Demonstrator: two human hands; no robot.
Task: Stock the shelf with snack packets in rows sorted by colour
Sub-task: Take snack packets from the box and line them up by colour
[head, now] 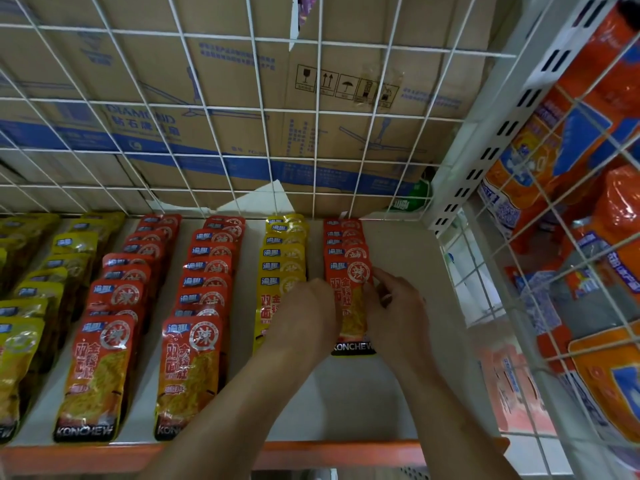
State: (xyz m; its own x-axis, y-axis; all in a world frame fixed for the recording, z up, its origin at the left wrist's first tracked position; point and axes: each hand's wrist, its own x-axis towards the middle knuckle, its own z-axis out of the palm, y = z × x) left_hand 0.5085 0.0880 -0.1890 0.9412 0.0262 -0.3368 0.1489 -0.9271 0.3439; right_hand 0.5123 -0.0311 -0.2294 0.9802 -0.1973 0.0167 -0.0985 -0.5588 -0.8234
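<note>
Rows of snack packets lie overlapped on a white shelf (398, 271). From the left: yellow rows (31, 306), two red rows (117, 306) (204, 292), a yellow row (282, 258), then a short red row (344, 244) at the right. Both hands are at the front red packet (351, 306) of that right row. My left hand (304, 320) grips its left edge and partly covers the front yellow packet. My right hand (394, 306) pinches its right edge. The packet's middle and black bottom band show between them.
A white wire grid (242, 133) backs the shelf, with cardboard boxes (173, 98) behind it. A wire side panel (554, 237) at the right holds back large orange bags (571, 133). The shelf's orange front lip (311, 452) runs below my forearms. Bare shelf lies right of the red row.
</note>
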